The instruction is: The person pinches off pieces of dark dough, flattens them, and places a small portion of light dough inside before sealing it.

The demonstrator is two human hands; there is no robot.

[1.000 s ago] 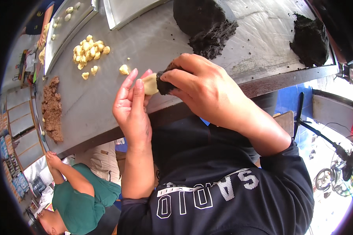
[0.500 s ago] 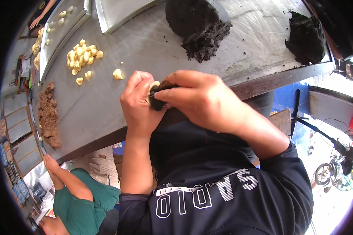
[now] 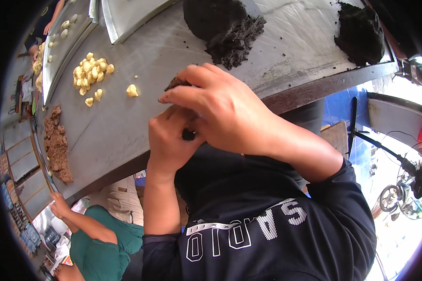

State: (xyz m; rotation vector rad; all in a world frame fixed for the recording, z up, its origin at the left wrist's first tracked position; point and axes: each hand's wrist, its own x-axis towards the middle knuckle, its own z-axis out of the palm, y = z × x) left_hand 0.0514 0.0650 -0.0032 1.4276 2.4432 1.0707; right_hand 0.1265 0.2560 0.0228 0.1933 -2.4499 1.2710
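Note:
My left hand (image 3: 171, 143) is curled in a loose fist around a small piece of black dough (image 3: 188, 135), a bit of which shows between thumb and fingers. Bent over it from the right, my right hand (image 3: 220, 105) touches the left one, its thumb side hidden. Its fingertips are stained dark, and a dark brown bit (image 3: 176, 84) shows by them; I cannot make out whether it is held. Beyond the hands, a single yellow dough piece (image 3: 132, 91) lies on the metal table (image 3: 122, 126). A pile of small yellow dough balls (image 3: 91, 72) sits farther left.
A large black dough mass (image 3: 213, 21) with a crumbly edge lies at the far middle, another black lump (image 3: 359, 37) at the right end. Brown crumbly filling (image 3: 56, 147) is at the left. Metal trays (image 3: 132, 21) stand at the back left. A person in green (image 3: 101, 239) is close by.
My right hand has shifted up and left over my left hand. The pale yellow rim around the black dough, seen before, is now hidden. The nearby person's hands have moved slightly.

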